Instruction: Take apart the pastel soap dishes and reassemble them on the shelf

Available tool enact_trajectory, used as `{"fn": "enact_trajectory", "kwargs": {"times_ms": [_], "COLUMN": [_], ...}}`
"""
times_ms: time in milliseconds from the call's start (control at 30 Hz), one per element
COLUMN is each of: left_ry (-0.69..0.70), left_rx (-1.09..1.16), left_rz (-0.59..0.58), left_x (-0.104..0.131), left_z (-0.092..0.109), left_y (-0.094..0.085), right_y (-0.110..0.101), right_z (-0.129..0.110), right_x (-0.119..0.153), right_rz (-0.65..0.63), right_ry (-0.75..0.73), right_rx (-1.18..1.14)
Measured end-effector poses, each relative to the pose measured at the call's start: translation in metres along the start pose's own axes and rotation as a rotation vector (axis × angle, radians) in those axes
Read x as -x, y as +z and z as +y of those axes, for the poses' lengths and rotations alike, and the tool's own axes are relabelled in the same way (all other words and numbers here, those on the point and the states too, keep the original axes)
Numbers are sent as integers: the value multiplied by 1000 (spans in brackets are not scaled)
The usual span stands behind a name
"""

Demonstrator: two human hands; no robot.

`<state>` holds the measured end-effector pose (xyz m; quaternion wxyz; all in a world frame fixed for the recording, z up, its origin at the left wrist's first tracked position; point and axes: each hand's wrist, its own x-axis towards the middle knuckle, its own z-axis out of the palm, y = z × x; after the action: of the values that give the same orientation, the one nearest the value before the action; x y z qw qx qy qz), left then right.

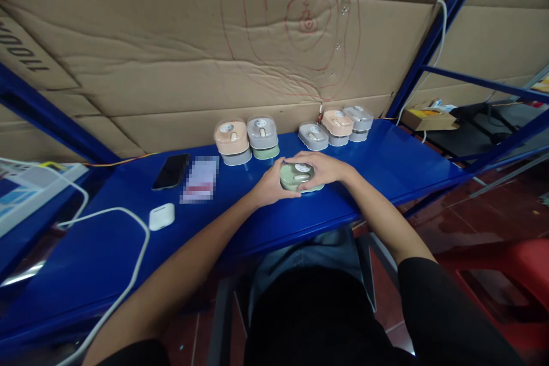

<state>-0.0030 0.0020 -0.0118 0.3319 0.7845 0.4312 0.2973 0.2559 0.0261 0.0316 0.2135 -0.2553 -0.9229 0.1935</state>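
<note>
Both my hands are wrapped round a small green plastic box (297, 174) with rounded corners, a clear cover, a round label and a pale oblong piece on top. My left hand (273, 184) grips its left side, the thumb along the near edge. Across the far edge and right side lies my right hand (319, 168), its thumb over the top. The box is held low, just above or on the blue table; which, I cannot tell. A pale rim shows under its right end. Behind it stand similar boxes: a peach one (231, 136), a grey one (262, 131) and a single grey one (313, 136).
At the back right are stacks topped by a peach box (338, 122) and a grey box (358, 117). A black phone (170, 171), a blurred-out card (199, 179) and a white earbud case (162, 217) lie left on the blue table (240, 223). A white cable (143, 246) crosses the left side.
</note>
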Motion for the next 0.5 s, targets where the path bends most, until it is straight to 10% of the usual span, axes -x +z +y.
{"fn": "enact_trajectory", "kwargs": {"times_ms": [500], "left_ry": [62], "left_rx": [-241], "left_rz": [235], "left_x": [-4], "left_z": [-24], "left_y": [1], "right_y": [1], "right_z": [-15], "right_x": [12], "right_rz": [-4], "right_ry": [488], "right_rx": [319]}}
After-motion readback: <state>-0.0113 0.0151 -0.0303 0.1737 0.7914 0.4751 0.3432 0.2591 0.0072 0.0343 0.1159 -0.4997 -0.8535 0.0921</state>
